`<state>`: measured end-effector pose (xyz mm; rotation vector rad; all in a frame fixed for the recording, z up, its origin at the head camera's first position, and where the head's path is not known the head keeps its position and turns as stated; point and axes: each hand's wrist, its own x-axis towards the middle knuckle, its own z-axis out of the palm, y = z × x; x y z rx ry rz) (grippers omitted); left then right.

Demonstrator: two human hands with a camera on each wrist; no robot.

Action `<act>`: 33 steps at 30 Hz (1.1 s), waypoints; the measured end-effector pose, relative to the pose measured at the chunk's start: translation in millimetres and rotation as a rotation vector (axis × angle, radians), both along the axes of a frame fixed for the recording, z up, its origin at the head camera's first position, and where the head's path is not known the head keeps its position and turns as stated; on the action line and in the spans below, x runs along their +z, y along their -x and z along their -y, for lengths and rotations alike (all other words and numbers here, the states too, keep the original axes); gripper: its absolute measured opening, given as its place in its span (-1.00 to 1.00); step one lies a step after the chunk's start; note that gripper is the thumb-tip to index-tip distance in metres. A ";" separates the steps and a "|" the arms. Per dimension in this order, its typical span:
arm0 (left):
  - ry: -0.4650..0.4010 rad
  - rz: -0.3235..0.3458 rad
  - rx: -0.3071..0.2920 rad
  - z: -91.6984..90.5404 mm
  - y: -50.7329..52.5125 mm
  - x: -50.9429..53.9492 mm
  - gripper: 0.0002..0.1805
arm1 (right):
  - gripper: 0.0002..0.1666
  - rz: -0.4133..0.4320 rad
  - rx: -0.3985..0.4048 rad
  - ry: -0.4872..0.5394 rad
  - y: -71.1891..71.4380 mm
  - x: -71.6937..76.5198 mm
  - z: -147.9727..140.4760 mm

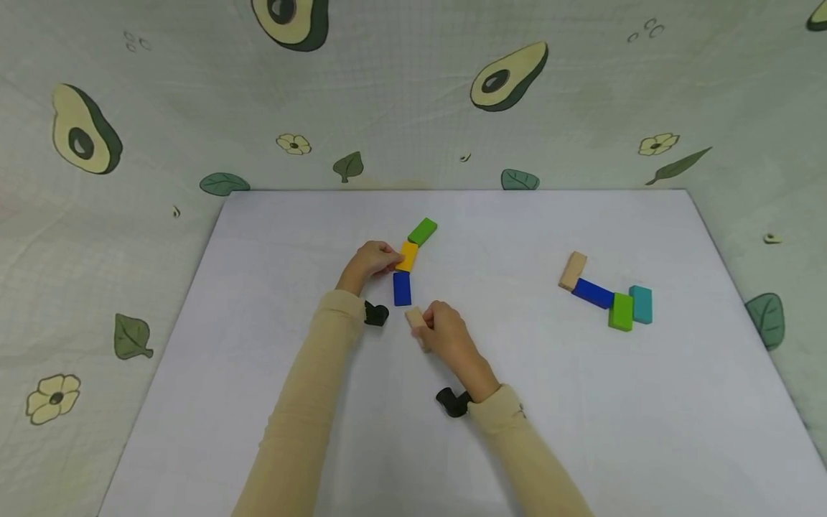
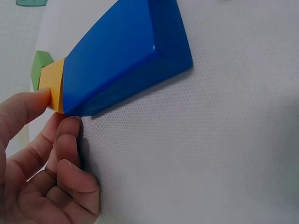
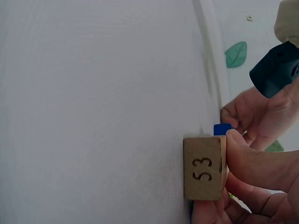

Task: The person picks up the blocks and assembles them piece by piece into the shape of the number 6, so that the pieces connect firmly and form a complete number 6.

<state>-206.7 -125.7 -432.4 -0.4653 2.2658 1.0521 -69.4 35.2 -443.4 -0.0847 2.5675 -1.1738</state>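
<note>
Toward the middle of the desk, I see the right hand pinching the wooden block, its long axis slanting leftward, just short of the blue block; farther off, the left hand pinches the yellow block.

The white table carries, toward its far edge, a bright green block, a yellow block and a deep blue block; a tan block shows a dark "53". Nearer the right edge: another tan one, a second blue, a second green, and a turquoise block. Beige sleeves; pale green cloth patterned with avocados.
</note>
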 end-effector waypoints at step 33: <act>-0.038 -0.026 -0.013 1.4 -4.4 2.3 -0.70 | -0.80 0.017 -0.002 0.034 9.5 -5.8 10.2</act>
